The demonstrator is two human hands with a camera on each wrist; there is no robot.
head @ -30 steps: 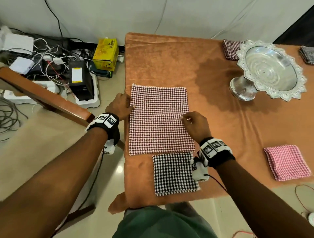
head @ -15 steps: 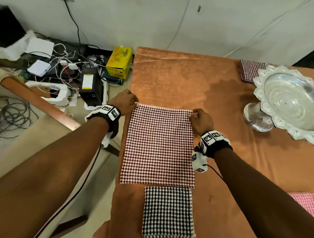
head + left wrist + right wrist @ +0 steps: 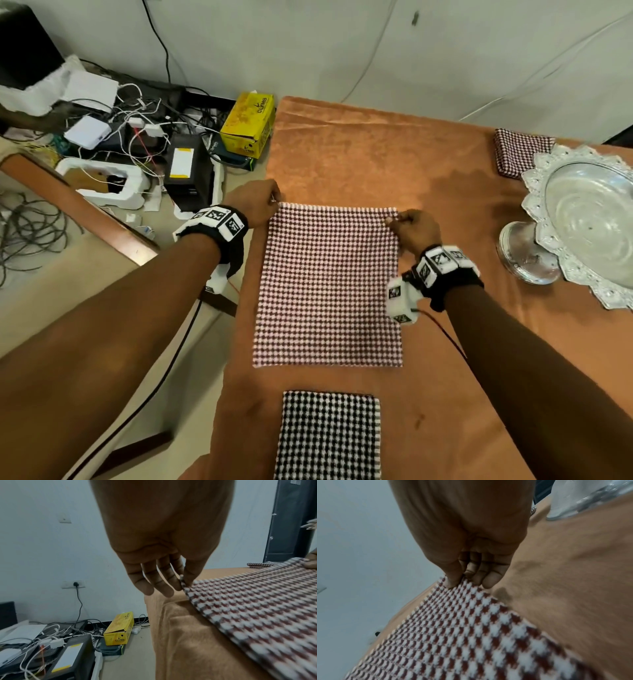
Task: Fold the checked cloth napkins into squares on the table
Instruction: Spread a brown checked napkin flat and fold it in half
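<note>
A red-and-white checked napkin (image 3: 329, 284) lies flat as a tall rectangle on the orange table cover (image 3: 376, 154). My left hand (image 3: 257, 202) pinches its far left corner between thumb and forefinger, as the left wrist view shows (image 3: 182, 580). My right hand (image 3: 416, 228) pinches the far right corner (image 3: 460, 580). Both corners sit slightly raised off the table. A black-and-white checked napkin (image 3: 329, 435) lies folded near the front edge. Another folded red checked napkin (image 3: 517, 154) sits at the back right.
A silver pedestal bowl (image 3: 589, 219) stands at the right, close to my right hand. The table's left edge runs just beside my left hand. On the floor to the left are a yellow box (image 3: 248, 125), a black device (image 3: 186, 171) and tangled cables (image 3: 137, 126).
Both hands slid from the napkin's side edges up to its far corners and took hold of them. The head view shifted forward and closer to the table.
</note>
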